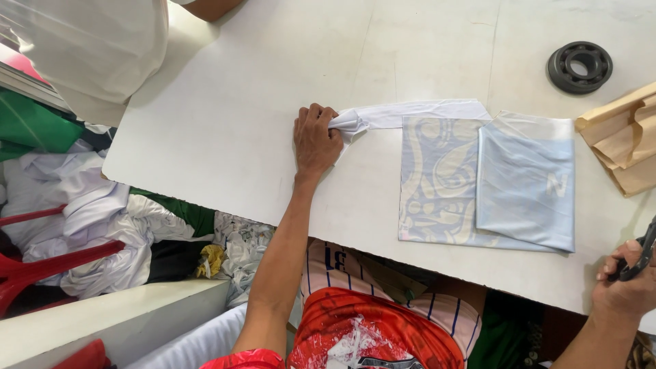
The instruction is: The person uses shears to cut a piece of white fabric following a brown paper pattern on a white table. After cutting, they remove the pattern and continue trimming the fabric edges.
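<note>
Now I see my left hand (pixel 316 140), arm outstretched, clenched on the bunched sleeve of the folded pale-blue patterned garment (pixel 478 181) on the white table (pixel 225 123); my right hand (pixel 629 283) grips black scissors (pixel 639 256).

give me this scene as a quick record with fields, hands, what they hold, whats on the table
left hand: grips the bunched end of a white sleeve, pressed on the table
right hand: off the table's near edge, holding black scissors
garment: folded pale blue cloth, patterned, flat on the table
other items: black bearing ring; brown paper at right edge
beside table: heap of clothes
</note>
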